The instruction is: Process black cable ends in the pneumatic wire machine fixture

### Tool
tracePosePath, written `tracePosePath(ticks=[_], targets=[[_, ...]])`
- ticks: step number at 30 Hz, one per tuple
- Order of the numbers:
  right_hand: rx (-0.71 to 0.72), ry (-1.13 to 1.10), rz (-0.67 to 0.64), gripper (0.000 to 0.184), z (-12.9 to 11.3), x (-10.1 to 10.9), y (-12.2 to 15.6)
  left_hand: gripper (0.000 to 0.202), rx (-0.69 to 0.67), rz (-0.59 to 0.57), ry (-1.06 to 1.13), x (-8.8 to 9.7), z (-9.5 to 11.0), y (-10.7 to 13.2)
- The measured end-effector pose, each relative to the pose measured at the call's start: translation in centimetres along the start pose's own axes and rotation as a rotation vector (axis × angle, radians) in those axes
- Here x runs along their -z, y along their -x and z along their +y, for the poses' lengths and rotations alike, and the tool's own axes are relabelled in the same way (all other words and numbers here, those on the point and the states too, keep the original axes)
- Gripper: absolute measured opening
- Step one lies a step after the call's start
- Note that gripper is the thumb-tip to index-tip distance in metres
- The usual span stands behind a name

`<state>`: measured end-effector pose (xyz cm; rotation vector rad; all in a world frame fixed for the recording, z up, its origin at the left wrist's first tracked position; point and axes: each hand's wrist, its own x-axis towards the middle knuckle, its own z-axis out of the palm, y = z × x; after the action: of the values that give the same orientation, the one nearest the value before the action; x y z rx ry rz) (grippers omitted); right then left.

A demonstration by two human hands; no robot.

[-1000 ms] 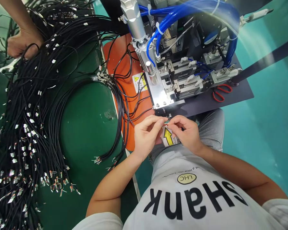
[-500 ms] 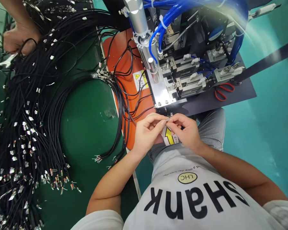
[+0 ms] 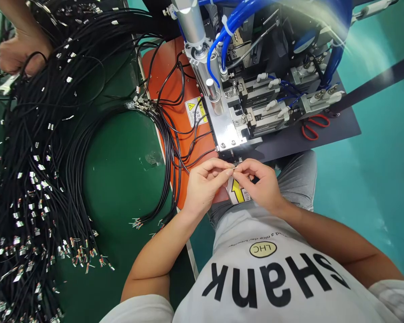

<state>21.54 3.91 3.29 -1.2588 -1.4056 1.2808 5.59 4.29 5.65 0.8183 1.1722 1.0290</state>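
Note:
My left hand is closed in a pinch at the front edge of the machine. A black cable seems to run into it from the orange plate, though most of it is hidden behind the fingers. My right hand meets it fingertip to fingertip, thumb and index finger pressed together. Between the two sets of fingertips a thin pale wire end just shows. Under my hands sits a white label with a yellow arrow.
A bundle of black cables curves over the orange plate. Many more cables with bare ends cover the green table at left. Another person's hand rests there beside a wrench. Red-handled scissors lie at right.
My fingertips have drawn slightly closer together around the wire end, so less of it shows. The view has shifted a little; the other person's hand appears slightly farther left.

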Motion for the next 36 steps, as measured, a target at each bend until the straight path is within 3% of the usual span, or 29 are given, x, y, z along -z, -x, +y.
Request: tracePosePath(ticks=[7,13,19,25,31,36], targets=[[-0.033,-0.028,-0.020,0.011,-0.1,0.0,-0.1,0.018,0.071,0.009,0.057,0.0,0.0,0.1],[0.128,0.094,0.040,0.009,-0.5,-0.2,0.1,0.015,0.051,0.054,0.082,-0.2,-0.4,0.3],[0.023,0.119,-0.034,0.005,-0.6,1.5,-0.3,0.016,0.069,0.059,0.011,-0.2,-0.3,0.4],[0.092,0.153,-0.031,0.007,-0.9,1.7,-0.6,0.020,0.096,0.006,-0.123,-0.3,0.2,0.4],[-0.226,-0.110,-0.106,0.014,-0.5,1.4,-0.2,0.019,0.067,0.003,-0.184,-0.5,0.4,0.5],[-0.247,-0.124,-0.094,0.013,-0.3,1.5,-0.1,0.024,0.106,0.012,-0.199,-0.6,0.6,0.5]])
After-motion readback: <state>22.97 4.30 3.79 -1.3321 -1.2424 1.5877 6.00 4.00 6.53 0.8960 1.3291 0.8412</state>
